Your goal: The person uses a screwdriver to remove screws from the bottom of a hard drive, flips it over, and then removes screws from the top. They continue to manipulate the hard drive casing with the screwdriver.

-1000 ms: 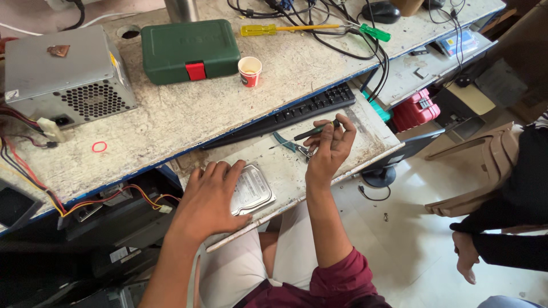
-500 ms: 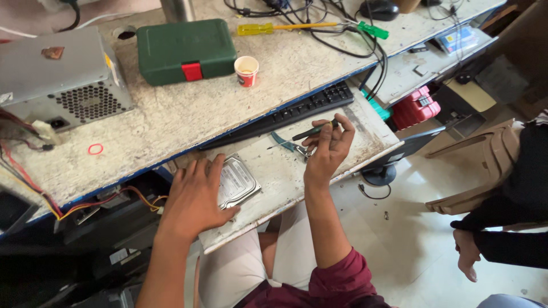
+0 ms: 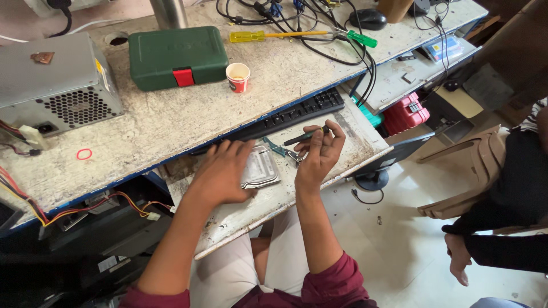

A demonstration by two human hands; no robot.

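The left hand (image 3: 221,174) lies flat on a silver hard drive (image 3: 260,169) on the pull-out shelf (image 3: 354,149), while the right hand (image 3: 317,154) pinches a black screwdriver (image 3: 305,136) just beside it.

Person wore a maroon top, sleeves (image 3: 337,285) pushed up past the elbows, forearms bare; light beige trousers (image 3: 228,274). No gloves, rings or watch visible.

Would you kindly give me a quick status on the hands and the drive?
Left hand flat on hard drive. Right hand grips black screwdriver. Pliers beside drive, keyboard behind.
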